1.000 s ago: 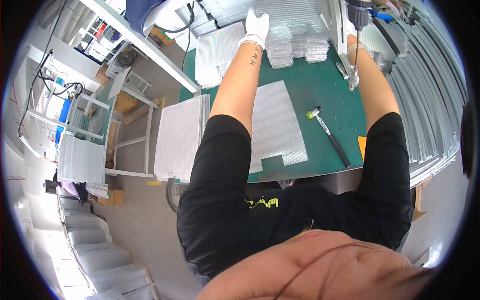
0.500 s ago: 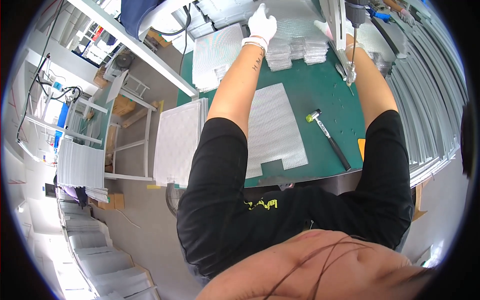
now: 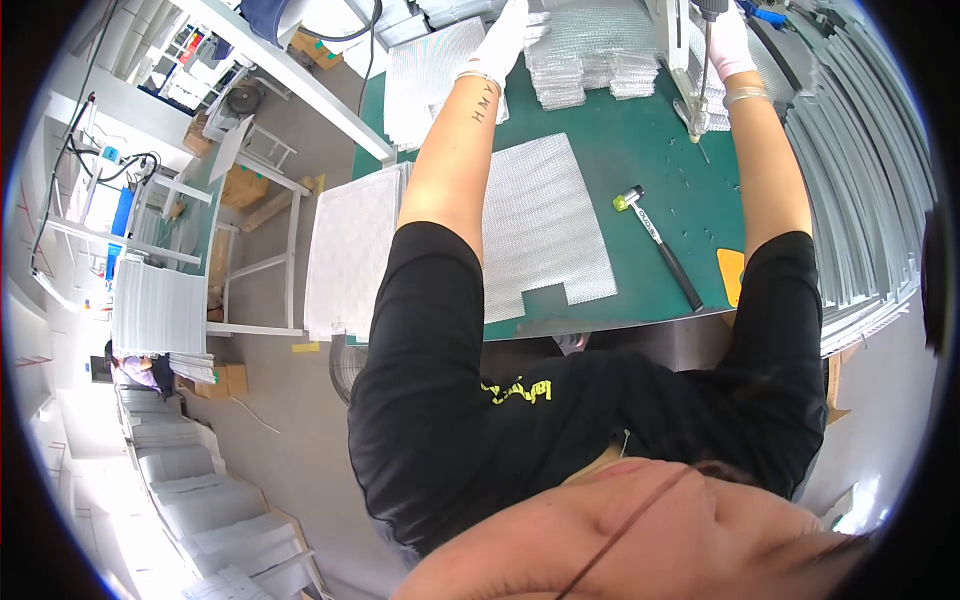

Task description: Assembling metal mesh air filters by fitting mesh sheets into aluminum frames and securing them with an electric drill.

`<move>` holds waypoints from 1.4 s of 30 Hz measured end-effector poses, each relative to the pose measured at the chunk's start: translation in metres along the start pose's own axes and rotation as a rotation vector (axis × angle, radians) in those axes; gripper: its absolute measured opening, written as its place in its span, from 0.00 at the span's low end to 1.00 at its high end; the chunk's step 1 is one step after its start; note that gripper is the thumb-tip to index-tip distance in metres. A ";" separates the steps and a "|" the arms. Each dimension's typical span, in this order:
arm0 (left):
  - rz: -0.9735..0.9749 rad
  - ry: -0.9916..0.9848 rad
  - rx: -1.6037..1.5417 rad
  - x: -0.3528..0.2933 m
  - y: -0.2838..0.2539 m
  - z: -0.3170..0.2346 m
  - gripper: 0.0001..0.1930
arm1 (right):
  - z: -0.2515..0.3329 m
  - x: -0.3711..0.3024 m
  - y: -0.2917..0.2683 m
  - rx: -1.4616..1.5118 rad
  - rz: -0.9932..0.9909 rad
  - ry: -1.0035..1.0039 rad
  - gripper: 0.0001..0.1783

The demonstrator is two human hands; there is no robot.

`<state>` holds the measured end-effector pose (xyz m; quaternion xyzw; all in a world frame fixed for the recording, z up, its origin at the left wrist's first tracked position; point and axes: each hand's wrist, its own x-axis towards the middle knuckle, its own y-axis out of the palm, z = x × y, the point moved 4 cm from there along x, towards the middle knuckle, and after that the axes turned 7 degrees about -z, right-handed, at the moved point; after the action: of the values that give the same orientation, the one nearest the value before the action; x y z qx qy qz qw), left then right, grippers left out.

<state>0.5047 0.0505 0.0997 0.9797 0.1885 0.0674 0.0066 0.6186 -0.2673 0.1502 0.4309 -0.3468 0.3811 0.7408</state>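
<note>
My left hand (image 3: 503, 42), in a white glove, is stretched out at the far side of the table with fingers apart. It lies between a left stack of silvery mesh sheets (image 3: 420, 75) and a middle stack of notched mesh sheets (image 3: 590, 65). My right hand (image 3: 730, 45), also gloved, is beside the upright screwdriver (image 3: 710, 12) on its stand; its fingertips are cut off or hidden. A single notched mesh sheet (image 3: 545, 215) lies flat nearer me, partly under my left forearm. To its right rests a mallet (image 3: 660, 245) with a black handle and yellow-green face.
Small screws (image 3: 684, 212) are scattered on the green tabletop (image 3: 630, 150). A yellow piece (image 3: 731, 272) sits by my right sleeve. More pale sheets (image 3: 350, 250) are piled at the left edge. Long grey strips (image 3: 860, 190) fill the right side. A white frame post (image 3: 290, 80) crosses the left.
My left hand has shifted left and farther away. My right hand has moved from behind the screwdriver stand to its right side. The whole view has tilted slightly.
</note>
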 end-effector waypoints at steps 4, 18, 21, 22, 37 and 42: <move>0.068 0.120 -0.193 0.002 0.009 0.014 0.37 | 0.048 -0.010 0.024 -1.291 -0.205 -0.031 0.23; -0.455 0.112 0.351 -0.413 -0.031 0.059 0.25 | 0.064 -0.250 0.215 -1.090 -0.007 0.743 0.40; -0.464 0.256 0.838 -0.425 -0.013 0.043 0.31 | 0.049 -0.286 0.222 -1.260 0.185 0.620 0.31; -0.440 0.268 0.940 -0.421 -0.017 0.047 0.33 | 0.044 -0.293 0.222 -1.271 0.162 0.672 0.29; -0.292 0.035 1.181 -0.401 -0.035 0.101 0.34 | 0.012 -0.327 0.202 -1.449 0.118 0.833 0.26; -0.270 0.031 1.252 -0.402 -0.036 0.111 0.34 | 0.009 -0.337 0.203 -1.560 0.198 0.799 0.28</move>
<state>0.1368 -0.0638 -0.0634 0.7646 0.3140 -0.0426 -0.5612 0.2832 -0.2964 -0.0543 -0.3950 -0.2591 0.2206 0.8533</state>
